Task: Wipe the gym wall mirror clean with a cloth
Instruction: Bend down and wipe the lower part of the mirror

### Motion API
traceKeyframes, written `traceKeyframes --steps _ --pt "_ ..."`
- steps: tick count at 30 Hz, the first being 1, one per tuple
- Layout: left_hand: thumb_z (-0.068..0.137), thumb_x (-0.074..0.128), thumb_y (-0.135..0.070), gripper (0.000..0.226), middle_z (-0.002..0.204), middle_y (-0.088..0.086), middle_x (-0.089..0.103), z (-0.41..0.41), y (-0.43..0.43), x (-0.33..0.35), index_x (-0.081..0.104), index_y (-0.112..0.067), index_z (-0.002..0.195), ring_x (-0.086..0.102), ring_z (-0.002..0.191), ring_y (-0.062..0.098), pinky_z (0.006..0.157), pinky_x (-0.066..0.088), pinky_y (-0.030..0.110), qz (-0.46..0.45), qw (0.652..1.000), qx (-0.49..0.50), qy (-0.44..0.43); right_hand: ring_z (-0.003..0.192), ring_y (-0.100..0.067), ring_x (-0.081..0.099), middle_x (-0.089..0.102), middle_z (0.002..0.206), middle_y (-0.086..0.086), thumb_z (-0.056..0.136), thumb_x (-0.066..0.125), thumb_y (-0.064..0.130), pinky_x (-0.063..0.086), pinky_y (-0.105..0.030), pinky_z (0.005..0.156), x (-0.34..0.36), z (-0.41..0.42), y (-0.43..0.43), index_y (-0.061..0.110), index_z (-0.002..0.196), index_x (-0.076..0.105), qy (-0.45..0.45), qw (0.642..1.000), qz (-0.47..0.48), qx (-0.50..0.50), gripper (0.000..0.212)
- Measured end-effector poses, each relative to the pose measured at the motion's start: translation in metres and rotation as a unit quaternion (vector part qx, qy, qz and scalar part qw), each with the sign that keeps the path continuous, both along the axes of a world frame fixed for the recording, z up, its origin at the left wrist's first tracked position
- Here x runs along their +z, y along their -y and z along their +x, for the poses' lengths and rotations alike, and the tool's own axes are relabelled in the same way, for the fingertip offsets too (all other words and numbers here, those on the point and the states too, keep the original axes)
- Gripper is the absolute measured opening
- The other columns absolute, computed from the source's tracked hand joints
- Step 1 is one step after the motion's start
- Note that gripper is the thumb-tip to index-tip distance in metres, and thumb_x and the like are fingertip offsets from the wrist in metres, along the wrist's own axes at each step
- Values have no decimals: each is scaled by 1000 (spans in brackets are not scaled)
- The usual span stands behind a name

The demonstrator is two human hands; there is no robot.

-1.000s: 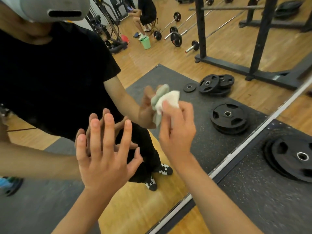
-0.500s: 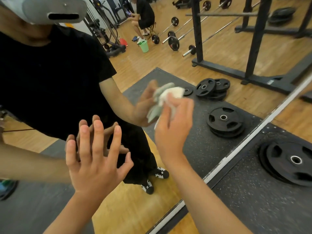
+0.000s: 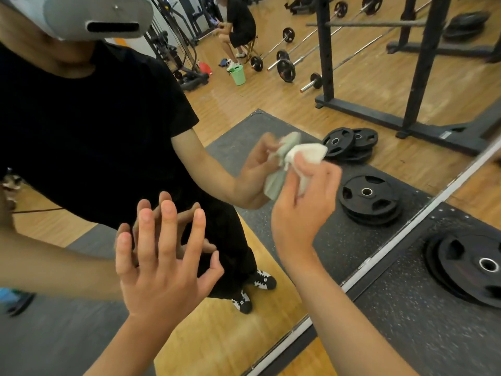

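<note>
The wall mirror (image 3: 271,85) fills most of the view and reflects me and the gym behind. My right hand (image 3: 303,207) grips a bunched white cloth (image 3: 306,154) and presses it against the glass at centre right. My left hand (image 3: 162,264) lies flat on the mirror lower left, fingers spread and straight, meeting its own reflection.
The mirror's metal bottom frame (image 3: 385,256) runs diagonally to the right. A real black weight plate (image 3: 471,270) lies on the rubber mat beside it. In the reflection are more plates, a squat rack, barbells, a green bucket and a seated person.
My right hand with the cloth has shifted slightly right and up on the glass. My left hand has stayed flat on the mirror, moving a little with the view.
</note>
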State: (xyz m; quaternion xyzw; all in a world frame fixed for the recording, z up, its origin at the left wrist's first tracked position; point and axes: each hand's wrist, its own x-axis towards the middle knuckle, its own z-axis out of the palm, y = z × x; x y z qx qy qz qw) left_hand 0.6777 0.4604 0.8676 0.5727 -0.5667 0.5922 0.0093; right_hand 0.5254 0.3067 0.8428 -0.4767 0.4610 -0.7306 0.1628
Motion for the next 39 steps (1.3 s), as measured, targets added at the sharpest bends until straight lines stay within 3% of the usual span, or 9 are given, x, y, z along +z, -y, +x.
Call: traceKeyframes --steps 3,8,15,20,23,26,30,36,39 --pt "85 66 -56 89 172 23 20 0 0 1 45 -12 160 13 161 41 127 13 56 4 1000 -4 -1 92 -9 49 56 103 -21 101 58 2 44 -17 75 -57 -18 9 9 112 65 -90 995 -42 26 14" --pt "86 66 -55 89 172 24 21 0 -1 0 44 -11 160 13 161 42 128 12 56 0 1000 -5 -4 121 -28 56 49 136 -24 101 62 -3 50 -31 100 -87 -33 20 -2 114 69 -49 996 65 30 15" --pt "85 67 -54 89 171 24 23 1 0 0 45 -12 160 15 161 42 128 13 56 0 1000 -5 2 118 -13 61 59 125 -13 96 67 -5 52 -24 98 -50 -25 0 -1 109 71 49 994 80 54 14" --pt "85 67 -55 89 171 24 23 1 -1 1 45 -12 160 15 161 41 128 14 56 1 1000 -13 -4 107 -24 63 60 116 -23 96 62 -8 51 -25 94 27 10 -28 -7 102 74 -22 988 -119 97 14" --pt "84 68 -55 90 171 24 24 1 -1 0 46 -12 159 16 161 42 128 13 56 -1 1000 -13 -1 102 -30 66 59 117 -19 100 59 -3 54 -28 93 -1 2 -15 -4 106 76 -71 982 -155 83 18" --pt "84 68 -55 89 171 24 24 1 1 0 47 -12 159 17 161 41 129 13 55 -7 1000 -11 -1 111 -20 63 55 121 -6 93 65 -1 51 -28 97 -72 -21 8 8 100 72 14 997 60 42 13" --pt "84 68 -53 88 171 23 23 0 0 -1 46 -12 159 16 161 41 130 13 56 -6 1000 -15 -5 108 -29 65 59 120 -8 97 63 11 54 -39 94 -77 -36 51 14 101 66 251 892 376 -8 6" --pt "84 67 -52 87 171 23 24 1 0 0 46 -12 159 16 161 41 128 15 56 -4 1000 -21 -8 103 -10 55 49 114 -7 94 62 -3 46 -18 92 39 6 0 -3 101 66 74 997 5 20 8" --pt "84 68 -54 88 171 23 24 1 0 -1 47 -13 159 16 161 41 128 14 55 -6 1000 -16 -5 103 -20 55 49 117 -10 98 57 -4 45 -22 95 -6 -2 -4 1 105 69 -75 986 -134 60 14"
